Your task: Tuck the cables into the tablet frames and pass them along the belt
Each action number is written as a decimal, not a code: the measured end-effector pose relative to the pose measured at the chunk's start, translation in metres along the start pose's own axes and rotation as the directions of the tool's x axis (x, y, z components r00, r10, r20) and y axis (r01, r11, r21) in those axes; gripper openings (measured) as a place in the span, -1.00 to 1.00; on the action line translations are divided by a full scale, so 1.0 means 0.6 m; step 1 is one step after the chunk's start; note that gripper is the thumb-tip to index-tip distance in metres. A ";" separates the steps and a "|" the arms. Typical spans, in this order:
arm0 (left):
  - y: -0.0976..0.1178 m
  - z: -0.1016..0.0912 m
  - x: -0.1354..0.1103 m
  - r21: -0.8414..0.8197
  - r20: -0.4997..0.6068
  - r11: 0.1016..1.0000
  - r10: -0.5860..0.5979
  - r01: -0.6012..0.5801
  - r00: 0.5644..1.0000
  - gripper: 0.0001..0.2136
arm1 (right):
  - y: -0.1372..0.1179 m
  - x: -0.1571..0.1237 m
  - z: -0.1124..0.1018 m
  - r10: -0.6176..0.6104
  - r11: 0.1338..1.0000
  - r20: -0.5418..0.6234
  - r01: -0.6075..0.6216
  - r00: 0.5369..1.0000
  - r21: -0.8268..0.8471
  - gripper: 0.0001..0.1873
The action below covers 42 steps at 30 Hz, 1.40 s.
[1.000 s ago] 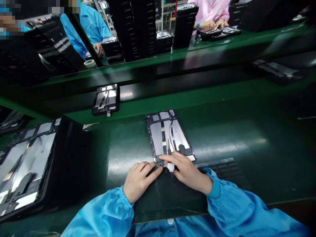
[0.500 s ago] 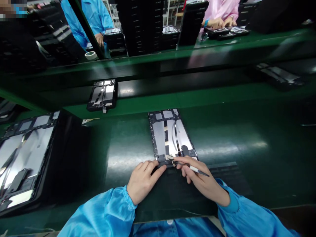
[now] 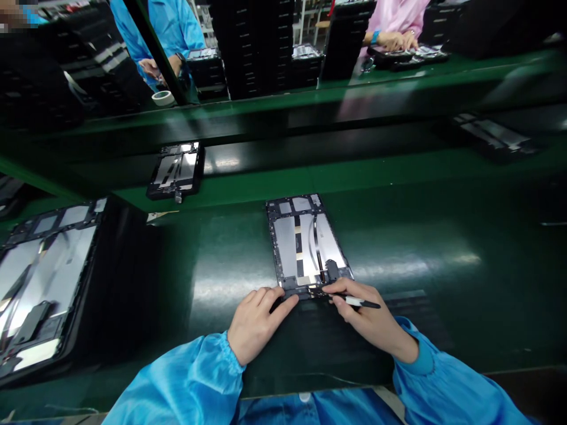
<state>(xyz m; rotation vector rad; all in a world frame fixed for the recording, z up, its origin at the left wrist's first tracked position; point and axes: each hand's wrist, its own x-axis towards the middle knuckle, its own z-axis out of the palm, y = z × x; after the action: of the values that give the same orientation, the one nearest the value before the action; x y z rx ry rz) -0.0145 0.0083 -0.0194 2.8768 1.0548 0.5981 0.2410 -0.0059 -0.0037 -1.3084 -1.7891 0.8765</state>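
Note:
An opened tablet (image 3: 286, 245) lies on the green bench in front of me, its silver inner plates and dark flat cables showing. My left hand (image 3: 257, 321) grips its lower left corner, with the thumb along the bottom edge and the fingers at the side. My right hand (image 3: 365, 316) pinches slim black-and-white tweezers (image 3: 354, 301). Their tip points left, at the small connectors along the tablet's bottom edge, though the fine contact there is too small to make out. A black piece (image 3: 332, 270) sits on the tablet just above my right fingertips.
At left stands a tall stack of tablets (image 3: 66, 260). A smaller stack (image 3: 177, 171) is on the conveyor strip behind, and another tablet (image 3: 496, 134) at far right. Beyond the green ledge are a tape roll (image 3: 163, 98) and two co-workers' hands (image 3: 396, 41) and sleeves (image 3: 163, 29).
My right hand has shifted slightly right with the tweezers, whose tip has come down to the bottom edge. My left hand stays put. The small stack behind has slid left.

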 end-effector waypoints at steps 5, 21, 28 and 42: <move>-0.007 -0.002 -0.008 -0.011 -0.005 1.000 0.023 -0.023 1.000 -0.69 | 0.007 -0.003 -0.001 0.066 0.991 0.026 -0.068 0.998 0.114 -0.83; -0.011 -0.006 -0.013 -0.079 -0.122 0.993 0.081 -0.091 0.989 -0.75 | -0.015 0.006 0.022 0.007 0.976 0.170 -0.043 0.985 0.214 -0.85; 0.021 0.005 -0.001 -0.083 0.067 0.975 0.212 -0.206 0.975 -0.78 | 0.002 0.030 0.041 0.202 0.891 0.068 -0.212 0.977 0.401 -0.77; 0.017 0.003 -0.012 -0.073 0.075 0.983 0.173 -0.168 0.982 -0.76 | -0.013 0.047 0.024 0.126 0.992 0.241 -0.125 0.962 -0.018 -0.84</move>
<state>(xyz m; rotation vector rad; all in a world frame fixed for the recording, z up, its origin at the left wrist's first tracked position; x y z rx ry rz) -0.0128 -0.0038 -0.0220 2.9247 0.7680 0.5075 0.2192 0.0178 0.0007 -1.3771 -1.9076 1.1456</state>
